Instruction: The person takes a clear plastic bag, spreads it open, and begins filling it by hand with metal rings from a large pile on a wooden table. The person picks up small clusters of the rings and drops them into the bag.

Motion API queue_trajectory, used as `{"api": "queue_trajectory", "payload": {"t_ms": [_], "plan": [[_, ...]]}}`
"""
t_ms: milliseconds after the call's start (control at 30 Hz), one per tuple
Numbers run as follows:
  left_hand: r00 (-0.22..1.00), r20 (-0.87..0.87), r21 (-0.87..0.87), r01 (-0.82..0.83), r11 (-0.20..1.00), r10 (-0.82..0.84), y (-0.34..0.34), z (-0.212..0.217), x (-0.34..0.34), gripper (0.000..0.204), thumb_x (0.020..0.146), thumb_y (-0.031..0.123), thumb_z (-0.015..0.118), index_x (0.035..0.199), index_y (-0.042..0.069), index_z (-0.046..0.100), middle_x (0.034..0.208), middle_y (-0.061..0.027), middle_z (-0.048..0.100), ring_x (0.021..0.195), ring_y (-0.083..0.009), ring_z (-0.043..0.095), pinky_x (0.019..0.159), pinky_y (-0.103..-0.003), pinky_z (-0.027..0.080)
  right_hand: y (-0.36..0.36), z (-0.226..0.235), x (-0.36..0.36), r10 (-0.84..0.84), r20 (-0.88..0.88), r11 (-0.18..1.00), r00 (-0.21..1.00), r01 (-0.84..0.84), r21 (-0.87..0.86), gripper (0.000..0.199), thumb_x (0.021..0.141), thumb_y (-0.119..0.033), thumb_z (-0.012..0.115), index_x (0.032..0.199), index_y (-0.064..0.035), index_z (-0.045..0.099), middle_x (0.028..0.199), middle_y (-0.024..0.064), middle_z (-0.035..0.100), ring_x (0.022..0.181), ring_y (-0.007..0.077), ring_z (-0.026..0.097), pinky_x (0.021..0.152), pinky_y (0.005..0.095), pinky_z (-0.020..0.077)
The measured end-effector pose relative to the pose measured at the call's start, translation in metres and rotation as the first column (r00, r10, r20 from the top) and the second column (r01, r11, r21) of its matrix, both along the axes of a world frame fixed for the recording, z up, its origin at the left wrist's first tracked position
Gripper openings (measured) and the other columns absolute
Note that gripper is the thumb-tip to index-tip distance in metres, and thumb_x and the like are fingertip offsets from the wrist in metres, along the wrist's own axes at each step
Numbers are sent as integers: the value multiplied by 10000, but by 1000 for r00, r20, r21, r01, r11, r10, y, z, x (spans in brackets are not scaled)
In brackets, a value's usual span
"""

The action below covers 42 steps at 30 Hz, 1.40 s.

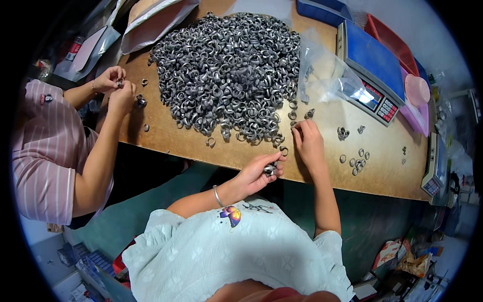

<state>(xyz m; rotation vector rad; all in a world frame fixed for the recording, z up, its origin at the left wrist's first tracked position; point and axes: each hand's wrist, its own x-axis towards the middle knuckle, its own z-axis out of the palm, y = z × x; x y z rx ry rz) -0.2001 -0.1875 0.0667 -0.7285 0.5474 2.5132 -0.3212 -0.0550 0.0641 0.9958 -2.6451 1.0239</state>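
Observation:
A large heap of dark silver metal rings (226, 75) covers the middle of the table. My left hand (254, 175) is closed around a few metal rings (270, 169) at the table's front edge. One more ring (284, 151) shows at its fingertips. My right hand (311, 143) is to the right of the heap, palm down, its thumb and fingertips drawn together at a ring (293, 123) on the tabletop. Partly hidden by the fingers, that ring lies beside a few others along the heap's edge.
Small groups of rings (358, 165) lie on the wooden table (322, 173) at the right. A blue-topped scale (375, 60), clear plastic bag (327, 70), red tray (392, 43) and pink cup (417, 90) stand behind. At left, a co-worker's hands (121, 95) hold a small ring.

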Motion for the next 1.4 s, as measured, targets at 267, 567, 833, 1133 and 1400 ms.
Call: {"api": "queue_trajectory", "payload": {"t_ms": [267,567,833,1133,1400], "plan": [[990,-108,20,-85,996,86,-2,16,-4,338,895,105,464,1214,-4,444,1131,-125,550,899,-171,583,774,-258,495,7,32,9,127,366,978,922,-56,-201,127,728,-50,632,815,0,555,841,113,532,794,267,522,683,350,436],[983,-97,80,-148,986,156,-8,-2,-6,181,863,180,550,933,15,577,841,-74,597,760,-149,593,666,-269,518,5,53,-21,-193,22,947,981,192,-257,437,689,-89,691,1084,-14,519,1074,145,526,1003,292,483,855,377,387],[986,-165,22,-29,999,32,-17,3,-3,172,869,155,539,988,34,565,902,-57,604,788,-143,598,598,-235,484,-5,100,-150,-455,-338,834,824,528,163,213,750,-139,613,953,-76,599,881,162,623,852,352,591,729,433,466],[968,-249,-84,-26,996,4,-42,-3,0,203,867,118,544,1054,40,550,940,-35,590,838,-141,595,638,-225,482,-92,196,-225,-435,-805,862,404,447,-241,176,783,-132,535,921,-180,634,820,39,626,687,266,616,544,368,500],[941,-337,-77,4,997,-29,-60,-5,-3,288,860,101,547,1131,11,513,979,-55,577,877,-147,586,664,-239,492,-202,114,-296,-56,-740,972,670,204,112,306,782,-62,463,1017,-196,607,812,41,601,728,242,606,573,363,496]]}}
